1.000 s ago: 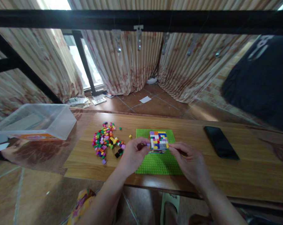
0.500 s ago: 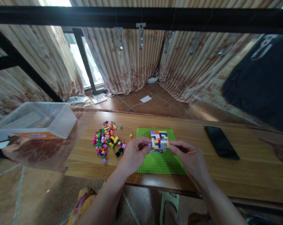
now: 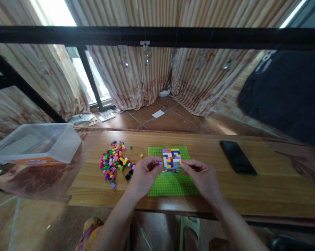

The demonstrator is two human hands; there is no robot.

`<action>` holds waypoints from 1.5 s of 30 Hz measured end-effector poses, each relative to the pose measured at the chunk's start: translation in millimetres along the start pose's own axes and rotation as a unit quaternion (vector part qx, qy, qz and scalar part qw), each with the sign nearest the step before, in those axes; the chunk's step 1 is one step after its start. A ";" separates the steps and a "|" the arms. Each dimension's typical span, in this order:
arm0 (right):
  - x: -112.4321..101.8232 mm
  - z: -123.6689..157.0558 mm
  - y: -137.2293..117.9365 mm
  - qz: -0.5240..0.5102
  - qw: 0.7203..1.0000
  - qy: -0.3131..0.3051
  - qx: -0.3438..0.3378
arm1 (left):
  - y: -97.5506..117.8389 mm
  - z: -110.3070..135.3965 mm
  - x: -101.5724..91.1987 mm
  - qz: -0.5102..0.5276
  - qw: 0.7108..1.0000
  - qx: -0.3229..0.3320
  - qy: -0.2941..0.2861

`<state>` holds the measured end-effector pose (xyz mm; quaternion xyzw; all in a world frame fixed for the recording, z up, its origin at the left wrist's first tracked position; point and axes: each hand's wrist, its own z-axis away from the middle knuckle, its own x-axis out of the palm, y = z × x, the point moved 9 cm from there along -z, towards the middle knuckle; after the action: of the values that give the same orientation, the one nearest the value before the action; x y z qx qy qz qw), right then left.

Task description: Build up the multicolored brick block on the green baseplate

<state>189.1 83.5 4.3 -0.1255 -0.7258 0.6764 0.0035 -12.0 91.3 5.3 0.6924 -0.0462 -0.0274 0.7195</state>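
pinching purple brick [image 3: 160, 163]: left grip [image 3: 145, 176] | right grip [image 3: 205, 175] at brick block [image 3: 171, 159], hold unclear | bin [image 3: 63, 150]: contents unclear

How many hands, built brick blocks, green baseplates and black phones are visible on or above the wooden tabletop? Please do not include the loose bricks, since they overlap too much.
Hands: 2 (left hand, right hand)
Brick block: 1
Green baseplate: 1
Black phone: 1
Total: 5

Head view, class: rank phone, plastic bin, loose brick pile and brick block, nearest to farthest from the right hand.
1. Brick block, just left of the right hand.
2. Phone, on its right.
3. Loose brick pile, farther left.
4. Plastic bin, far left.
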 end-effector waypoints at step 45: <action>34.1 36.5 -74.9 0.117 0.957 -0.098 -0.247 | 12.0 15.9 43.3 0.232 0.958 -0.058 -0.158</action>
<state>136.4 50.1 69.3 -0.1395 -0.8470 0.4811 -0.1780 29.1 71.5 19.1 0.6071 -0.3165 0.0287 0.7283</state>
